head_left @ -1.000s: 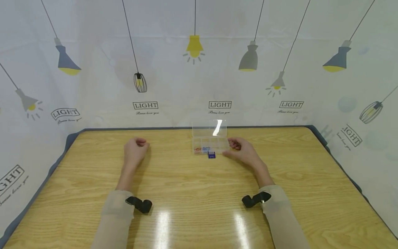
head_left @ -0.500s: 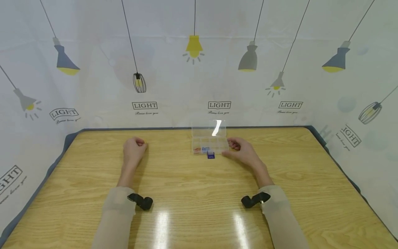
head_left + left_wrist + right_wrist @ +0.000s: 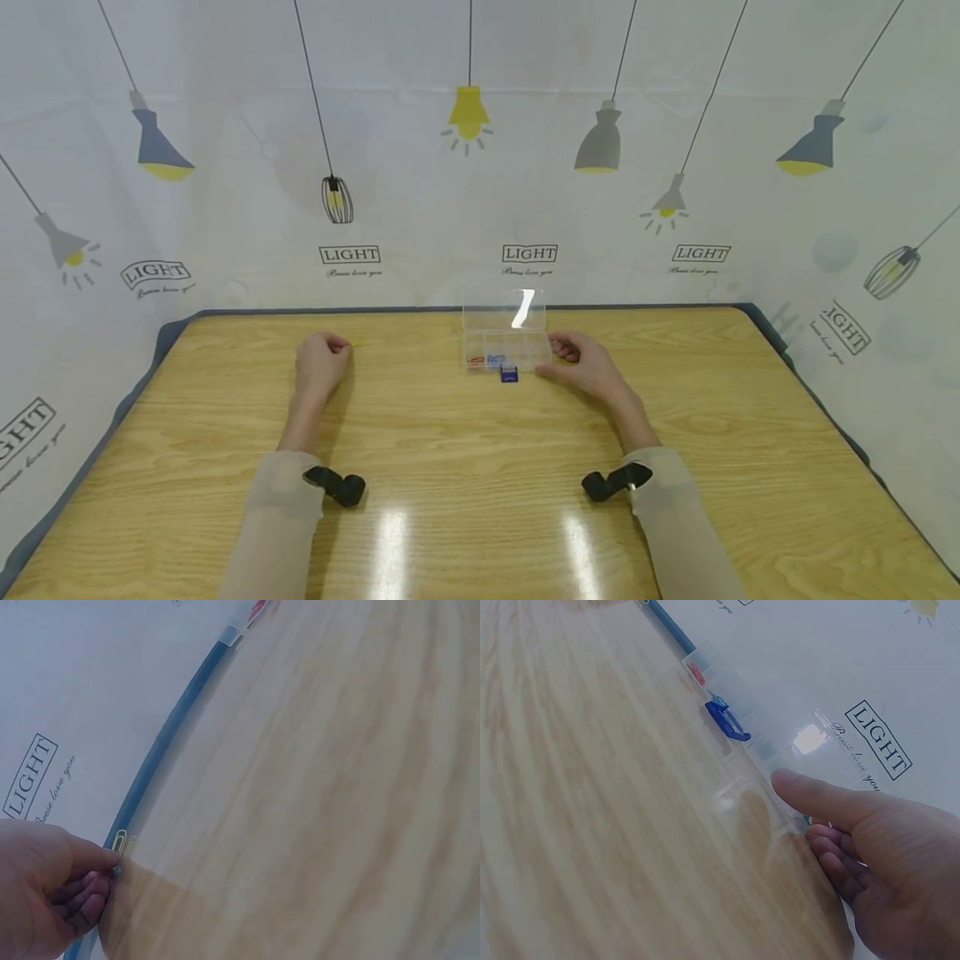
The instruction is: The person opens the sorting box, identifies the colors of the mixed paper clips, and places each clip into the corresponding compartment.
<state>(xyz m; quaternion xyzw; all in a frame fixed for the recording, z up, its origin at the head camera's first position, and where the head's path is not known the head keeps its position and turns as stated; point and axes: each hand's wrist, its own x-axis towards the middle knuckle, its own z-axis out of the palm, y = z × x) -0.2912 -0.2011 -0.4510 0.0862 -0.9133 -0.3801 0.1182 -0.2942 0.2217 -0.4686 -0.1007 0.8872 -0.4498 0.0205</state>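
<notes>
My left hand [image 3: 321,365] is over the left part of the table, pinching a yellow paper clip [image 3: 119,841] between thumb and forefinger. Its looped end sticks out past the fingertips. My right hand [image 3: 596,371] grips the right end of a clear plastic compartment box [image 3: 531,346], thumb at the near side and fingers curled behind the end. The box's clear lid [image 3: 487,312] stands raised at the back. Red paper clips [image 3: 476,362] lie in the leftmost compartment, with blue paper clips [image 3: 496,361] one compartment over. A dark blue latch [image 3: 509,375] hangs at the box's front edge.
The wooden table [image 3: 450,450] has a blue-grey edging [image 3: 337,311] along its back. Behind it hangs a white cloth [image 3: 405,167] printed with lamps. Black cameras are strapped at both wrists.
The left hand has shifted slightly left, and the yellow paper clip now shows beyond its fingertips, where it was hidden before. The right hand and the box have stayed put.
</notes>
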